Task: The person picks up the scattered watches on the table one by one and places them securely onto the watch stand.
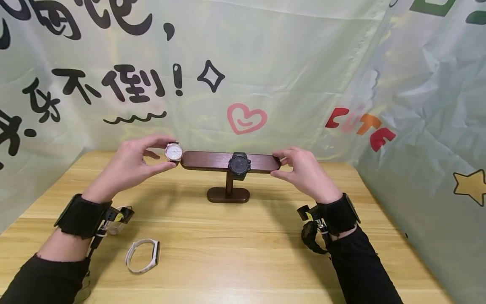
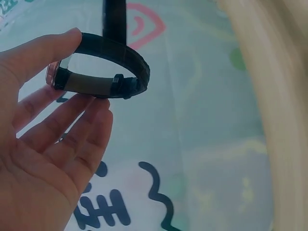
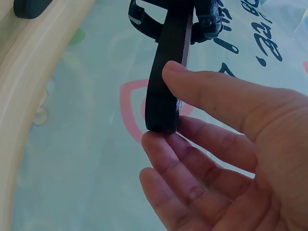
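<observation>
My left hand [image 1: 130,164] pinches a wristwatch [image 1: 174,152] with a white dial between thumb and fingers. Its dark strap [image 2: 142,72] forms a buckled loop in the left wrist view. The watch is beside the left end of a dark brown wooden watch stand [image 1: 205,161], raised above the table. A black sports watch [image 1: 240,165] is strapped around the stand's bar, right of its post. At the bar's right end, my right hand [image 1: 305,175] grips it, with the thumb [image 3: 175,67] on one face and fingers at the end and far side.
A white fitness band [image 1: 142,256] lies on the wooden table [image 1: 212,253], front left. Another pale watch [image 1: 115,228] is partly hidden behind the left wrist gear. Near my right wrist lies a black-strapped watch [image 1: 312,238]. A printed cloth [image 1: 296,84] hangs behind the table.
</observation>
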### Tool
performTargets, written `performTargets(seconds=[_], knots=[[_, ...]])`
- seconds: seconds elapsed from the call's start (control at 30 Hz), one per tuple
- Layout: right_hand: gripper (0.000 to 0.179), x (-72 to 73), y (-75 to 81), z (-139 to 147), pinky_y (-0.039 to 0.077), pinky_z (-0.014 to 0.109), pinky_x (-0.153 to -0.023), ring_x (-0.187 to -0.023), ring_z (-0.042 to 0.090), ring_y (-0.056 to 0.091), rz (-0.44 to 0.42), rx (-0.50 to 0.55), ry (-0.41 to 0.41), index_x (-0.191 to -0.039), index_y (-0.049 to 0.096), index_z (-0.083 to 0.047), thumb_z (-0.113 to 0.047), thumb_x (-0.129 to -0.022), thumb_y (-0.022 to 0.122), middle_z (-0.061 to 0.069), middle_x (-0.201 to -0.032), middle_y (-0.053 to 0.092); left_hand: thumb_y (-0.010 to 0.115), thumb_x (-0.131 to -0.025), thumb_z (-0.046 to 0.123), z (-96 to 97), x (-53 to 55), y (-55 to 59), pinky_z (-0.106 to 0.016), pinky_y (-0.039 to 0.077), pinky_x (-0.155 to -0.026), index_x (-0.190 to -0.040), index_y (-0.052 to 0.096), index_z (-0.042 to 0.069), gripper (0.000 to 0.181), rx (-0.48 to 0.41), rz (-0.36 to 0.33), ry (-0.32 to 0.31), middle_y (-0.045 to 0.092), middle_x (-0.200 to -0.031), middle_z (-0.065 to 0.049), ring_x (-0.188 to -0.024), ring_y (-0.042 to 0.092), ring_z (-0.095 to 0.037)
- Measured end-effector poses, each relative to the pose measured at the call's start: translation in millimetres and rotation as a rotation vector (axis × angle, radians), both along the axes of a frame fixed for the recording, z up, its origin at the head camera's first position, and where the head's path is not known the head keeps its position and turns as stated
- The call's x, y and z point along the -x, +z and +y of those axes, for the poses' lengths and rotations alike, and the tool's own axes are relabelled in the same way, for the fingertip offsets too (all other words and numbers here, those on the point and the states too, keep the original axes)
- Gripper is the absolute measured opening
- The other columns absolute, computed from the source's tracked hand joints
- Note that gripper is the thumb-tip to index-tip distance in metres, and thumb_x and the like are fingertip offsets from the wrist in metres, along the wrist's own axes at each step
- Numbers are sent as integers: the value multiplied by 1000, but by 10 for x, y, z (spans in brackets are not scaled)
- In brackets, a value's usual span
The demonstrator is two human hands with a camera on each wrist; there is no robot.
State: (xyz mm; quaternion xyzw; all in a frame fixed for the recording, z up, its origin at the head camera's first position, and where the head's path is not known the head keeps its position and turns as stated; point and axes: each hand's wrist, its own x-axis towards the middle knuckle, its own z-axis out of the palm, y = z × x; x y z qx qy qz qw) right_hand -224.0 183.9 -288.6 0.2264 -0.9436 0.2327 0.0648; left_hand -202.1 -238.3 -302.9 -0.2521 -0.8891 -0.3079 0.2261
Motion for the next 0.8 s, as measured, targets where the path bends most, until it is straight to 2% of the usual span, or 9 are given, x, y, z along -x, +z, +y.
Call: performTargets(seconds=[0.13, 0.3, 0.43, 0.53, 0.8], knots=[[51, 11, 3, 0, 57, 49, -96, -117, 32, 71, 5, -1, -3, -142, 68, -4, -20, -96, 83, 15, -134, 69, 91, -87, 15, 3, 43, -44, -13, 59, -85, -136, 71, 15, 52, -18, -42, -23, 79, -126, -7, -106, 74, -21], [50, 17, 5, -6, 57, 48, -96, -116, 32, 71, 5, 2, -5, -141, 69, -4, -20, -95, 84, 15, -133, 70, 91, -88, 18, 18, 66, -90, -13, 58, -87, -136, 71, 14, 53, -23, -94, -19, 78, -127, -9, -112, 76, -31], [51, 20, 8, -7, 57, 48, -96, -116, 32, 70, 1, 3, -8, -141, 69, -4, -20, -95, 84, 15, -133, 69, 91, -88, 18, 47, 100, -129, -31, 65, -91, -136, 70, 13, 52, -26, -112, -35, 78, -127, -9, -116, 75, -30], [50, 20, 3, -6, 58, 48, -97, -117, 33, 70, -4, 5, -6, -141, 68, -4, -20, -96, 83, 15, -134, 69, 91, -88, 16, 70, 132, -157, -43, 65, -93, -135, 70, 11, 52, -40, -120, -53, 78, -127, -9, -116, 75, -28], [50, 24, -5, -1, 59, 50, -101, -119, 34, 71, -10, 14, -3, -141, 68, -4, -19, -96, 83, 16, -136, 68, 91, -88, 17, 92, 181, -194, -42, 64, -97, -136, 70, 12, 52, -67, -143, -70, 77, -128, -8, -117, 73, -24]])
